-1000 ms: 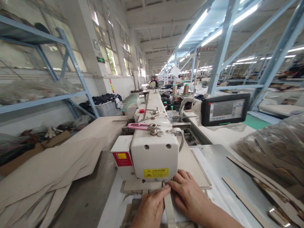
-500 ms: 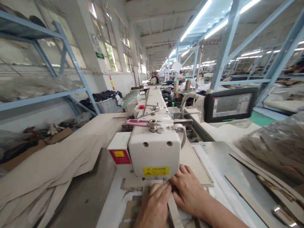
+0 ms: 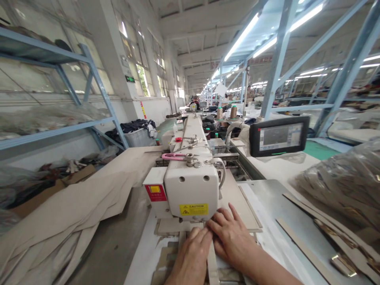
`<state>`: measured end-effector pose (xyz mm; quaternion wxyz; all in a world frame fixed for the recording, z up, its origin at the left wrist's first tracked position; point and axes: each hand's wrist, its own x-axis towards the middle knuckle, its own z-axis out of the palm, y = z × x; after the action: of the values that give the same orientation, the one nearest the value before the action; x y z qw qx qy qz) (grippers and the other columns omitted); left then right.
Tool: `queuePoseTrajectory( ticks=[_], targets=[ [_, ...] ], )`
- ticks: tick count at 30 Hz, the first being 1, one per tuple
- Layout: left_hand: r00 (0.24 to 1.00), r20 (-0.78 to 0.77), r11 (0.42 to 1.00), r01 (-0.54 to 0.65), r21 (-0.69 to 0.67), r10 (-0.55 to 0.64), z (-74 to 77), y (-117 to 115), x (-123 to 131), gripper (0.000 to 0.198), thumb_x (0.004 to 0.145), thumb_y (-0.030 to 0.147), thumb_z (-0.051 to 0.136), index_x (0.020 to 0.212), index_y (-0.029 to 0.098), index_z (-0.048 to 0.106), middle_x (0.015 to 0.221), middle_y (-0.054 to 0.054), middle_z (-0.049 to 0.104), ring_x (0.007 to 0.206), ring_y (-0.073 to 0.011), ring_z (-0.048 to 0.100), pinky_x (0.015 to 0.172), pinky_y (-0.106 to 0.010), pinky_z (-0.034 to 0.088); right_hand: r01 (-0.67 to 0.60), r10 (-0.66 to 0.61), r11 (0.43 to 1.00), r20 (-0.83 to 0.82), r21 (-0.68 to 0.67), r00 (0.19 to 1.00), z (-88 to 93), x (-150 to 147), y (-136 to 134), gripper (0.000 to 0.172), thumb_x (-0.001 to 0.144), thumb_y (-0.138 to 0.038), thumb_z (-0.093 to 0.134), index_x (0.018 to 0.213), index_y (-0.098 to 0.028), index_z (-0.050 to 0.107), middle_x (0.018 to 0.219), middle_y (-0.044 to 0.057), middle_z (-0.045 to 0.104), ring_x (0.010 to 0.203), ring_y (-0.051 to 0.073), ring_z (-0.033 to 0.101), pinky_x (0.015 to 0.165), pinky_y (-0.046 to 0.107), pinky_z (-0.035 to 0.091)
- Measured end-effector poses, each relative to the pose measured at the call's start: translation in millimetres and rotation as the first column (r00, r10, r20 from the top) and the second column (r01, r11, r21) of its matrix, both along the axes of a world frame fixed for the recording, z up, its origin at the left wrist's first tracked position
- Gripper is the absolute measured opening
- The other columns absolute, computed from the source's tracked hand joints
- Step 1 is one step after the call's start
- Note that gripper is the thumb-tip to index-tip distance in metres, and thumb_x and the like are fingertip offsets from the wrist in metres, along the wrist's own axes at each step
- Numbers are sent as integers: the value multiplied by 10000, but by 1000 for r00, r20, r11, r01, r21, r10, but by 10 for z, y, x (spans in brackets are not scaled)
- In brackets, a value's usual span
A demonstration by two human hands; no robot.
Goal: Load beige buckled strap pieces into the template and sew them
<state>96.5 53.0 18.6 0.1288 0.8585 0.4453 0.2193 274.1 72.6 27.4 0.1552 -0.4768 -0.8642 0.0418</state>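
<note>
A narrow beige strap (image 3: pixel 212 264) runs toward me from under the head of a white sewing machine (image 3: pixel 191 188). My left hand (image 3: pixel 192 253) lies along the strap's left side, its fingers closed and pressed on the strap's far end. From the right, my right hand (image 3: pixel 233 239) meets it there, with thumb and index at the strap and the outer fingers fanned out. The fingertips of both hands nearly touch just below the machine head. What lies under them is partly hidden. A flat beige clamp plate (image 3: pixel 246 215) sits beneath and around the work.
Pink-handled snips (image 3: pixel 175 157) rest on the machine. A control screen (image 3: pixel 279 136) stands at right. Beige straps with metal buckles (image 3: pixel 342 264) lie on the metal table, beside a plastic-wrapped bundle (image 3: pixel 341 182). Beige sheets (image 3: pixel 74 206) are stacked at left.
The view has shifted slightly, so the machine appears a little smaller. My right hand's outer fingers have spread and lifted a bit. Both hands stay at the strap.
</note>
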Motion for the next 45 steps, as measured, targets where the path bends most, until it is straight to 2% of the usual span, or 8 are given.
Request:
queuePoseTrajectory(
  ticks=[11,15,22,29,34,38,42,45],
  targets=[
    [992,-126,999,11,39,-6,-28,-127,-117,395,900,44,500,1248,152,650,1213,-102,718,1122,-252,660,995,-352,573,-6,3,998,47,61,999,-73,-130,-123,353,843,-188,549,1164,-259,678,1041,46,624,1074,289,544,1247,570,32],
    [994,-106,994,21,107,-10,-40,-149,-135,407,909,66,486,1282,141,631,1230,-119,717,1124,-260,666,974,-359,589,-1,0,999,38,42,999,-74,-146,-140,360,835,-193,565,1170,-258,679,1050,49,627,1069,293,547,1243,578,52],
    [981,-194,997,41,59,-29,-89,-125,-181,460,911,87,515,1365,100,587,1339,-134,674,1205,-286,636,1040,-377,554,8,-9,999,-17,-38,1000,-18,-156,-166,381,862,-225,556,1221,-273,675,1074,52,633,1097,289,557,1239,583,90],
    [972,-236,976,46,212,5,-388,-118,-387,500,895,27,442,1357,145,593,1316,-105,696,1153,-245,677,966,-299,588,-87,64,962,-95,-259,993,240,-49,-225,420,810,-185,559,1206,-290,653,1125,35,668,1144,269,593,1227,591,148],
    [967,-253,969,97,226,-38,-597,-133,-369,521,918,52,432,1413,161,553,1348,-110,680,1129,-237,692,947,-283,591,-79,88,938,10,-337,996,444,97,-365,491,760,-94,556,1210,-260,663,1154,59,697,1159,269,624,1208,581,244],
    [959,-282,988,59,145,-16,-449,-114,-233,543,917,41,433,1442,143,527,1426,-121,625,1244,-262,628,1007,-331,567,-106,112,953,4,-285,994,469,284,-450,467,767,-99,542,1189,-237,685,1125,89,730,1084,285,674,1125,546,410],
    [950,-313,998,11,64,10,-176,-116,-232,554,878,21,473,1419,112,553,1417,-139,628,1267,-285,611,1038,-369,551,-183,178,982,-100,-44,979,311,554,-515,566,713,-95,549,1253,-207,679,1232,129,727,1108,303,688,977,418,560],
    [947,-322,998,35,55,-15,-84,-150,-320,542,883,52,526,1416,143,571,1441,-135,610,1280,-299,606,1051,-382,547,-226,232,972,-110,64,966,223,712,-578,647,695,-84,540,1323,-191,653,1302,134,706,1166,302,680,972,389,584]
  ],
)
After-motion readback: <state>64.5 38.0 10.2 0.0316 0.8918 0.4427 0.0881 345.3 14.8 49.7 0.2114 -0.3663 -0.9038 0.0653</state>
